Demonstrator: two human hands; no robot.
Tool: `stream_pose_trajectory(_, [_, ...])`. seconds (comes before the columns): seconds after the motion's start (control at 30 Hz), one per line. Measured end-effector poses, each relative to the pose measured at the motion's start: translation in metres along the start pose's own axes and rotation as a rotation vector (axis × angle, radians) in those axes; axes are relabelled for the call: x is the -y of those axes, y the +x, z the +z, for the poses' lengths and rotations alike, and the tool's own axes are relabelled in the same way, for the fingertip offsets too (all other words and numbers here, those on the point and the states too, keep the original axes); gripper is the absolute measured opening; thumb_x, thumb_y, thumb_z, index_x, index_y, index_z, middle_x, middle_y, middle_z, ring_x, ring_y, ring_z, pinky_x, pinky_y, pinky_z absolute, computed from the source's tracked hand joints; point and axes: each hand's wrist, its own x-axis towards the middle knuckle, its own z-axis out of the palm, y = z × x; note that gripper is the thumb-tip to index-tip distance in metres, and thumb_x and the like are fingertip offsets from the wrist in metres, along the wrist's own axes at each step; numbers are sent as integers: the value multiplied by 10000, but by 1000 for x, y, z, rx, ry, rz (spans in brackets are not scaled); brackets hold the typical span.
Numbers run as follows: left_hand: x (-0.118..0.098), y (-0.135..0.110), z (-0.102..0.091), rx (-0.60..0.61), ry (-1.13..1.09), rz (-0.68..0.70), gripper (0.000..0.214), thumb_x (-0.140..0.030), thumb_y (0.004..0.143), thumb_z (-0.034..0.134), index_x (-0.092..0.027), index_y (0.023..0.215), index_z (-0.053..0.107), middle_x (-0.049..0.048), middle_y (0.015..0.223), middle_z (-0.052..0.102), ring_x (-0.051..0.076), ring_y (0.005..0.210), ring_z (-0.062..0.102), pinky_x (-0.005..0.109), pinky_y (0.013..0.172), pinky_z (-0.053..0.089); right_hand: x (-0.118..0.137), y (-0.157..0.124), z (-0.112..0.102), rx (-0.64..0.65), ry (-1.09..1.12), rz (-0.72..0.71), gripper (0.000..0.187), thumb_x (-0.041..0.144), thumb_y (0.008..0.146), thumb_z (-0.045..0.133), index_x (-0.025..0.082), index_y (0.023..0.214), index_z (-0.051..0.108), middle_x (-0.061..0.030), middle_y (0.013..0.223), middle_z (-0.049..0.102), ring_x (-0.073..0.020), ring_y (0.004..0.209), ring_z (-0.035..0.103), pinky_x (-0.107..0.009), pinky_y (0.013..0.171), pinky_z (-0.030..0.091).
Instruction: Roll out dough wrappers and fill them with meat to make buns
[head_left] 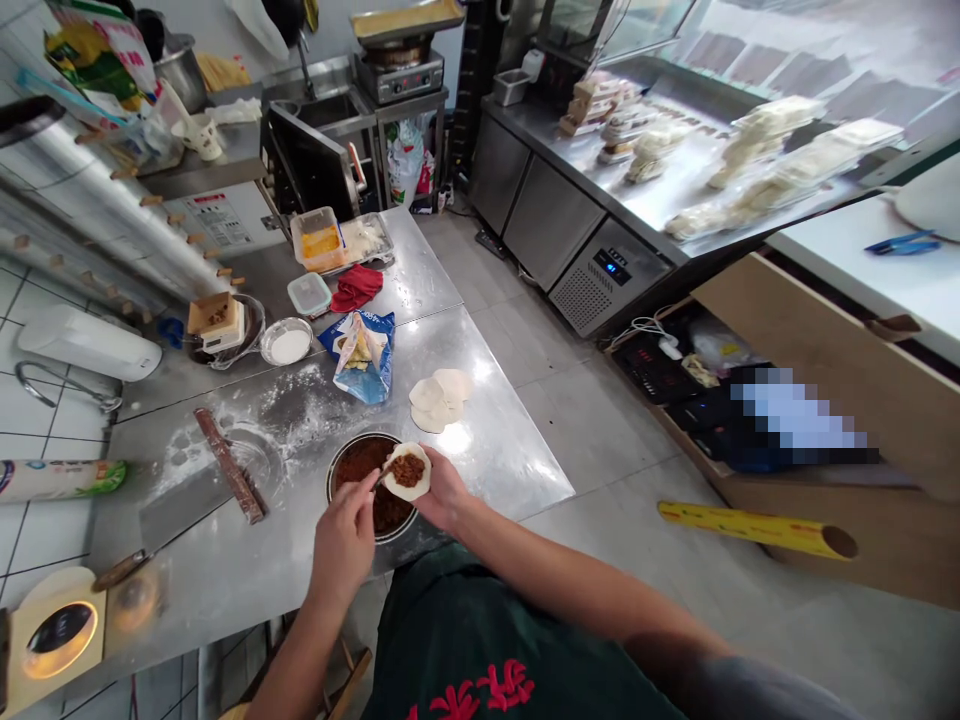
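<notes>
My left hand (346,525) is closed on the handle of a slim spoon-like tool (384,474), whose tip reaches the filling in a dough wrapper. That round, pale dough wrapper (414,490) rests cupped in my right hand (444,490), with brown minced filling (407,468) in its middle. Beneath both hands stands a round metal bowl (331,478) of dark reddish-brown filling, partly hidden by my left hand and the wrapper. Several flat dough wrappers (442,398) lie overlapping on the steel table, just beyond my right hand.
On the floured steel table (517,455) lie a brown rolling pin (229,465) and a wide-bladed knife (187,520). Farther back are a blue bag (375,345), a bowl of flour (287,343), a red cloth (357,288) and a container (319,240). A yellow tube (742,528) is at right.
</notes>
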Motion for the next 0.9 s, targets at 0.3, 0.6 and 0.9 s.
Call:
stream_pose_trajectory(0.3, [-27,-21,1,-171,375,259,638,-97,982,480,-343,1568,432,102,1279,633,219,1190,632,379,1035,549,6,-22,49,105,44,-133,310,401,984,532,174,1014,741,-69,905,750,-228,860,680,-417,881,586])
stream_pose_trajectory(0.6, [-34,-19,-6,-155,393,302,629,-83,983,460,-322,1564,438,106,1278,632,215,1211,628,370,1043,547,6,-30,50,104,18,-90,340,427,998,527,163,1040,736,-70,889,745,-219,843,682,-394,857,587])
stream_pose_trajectory(0.9, [12,-14,-3,91,516,50,560,-117,989,411,-298,1505,531,96,1297,683,205,1111,700,313,944,576,43,-39,14,-161,-93,-59,237,241,896,576,115,1037,718,-96,884,767,-211,762,711,-327,732,585])
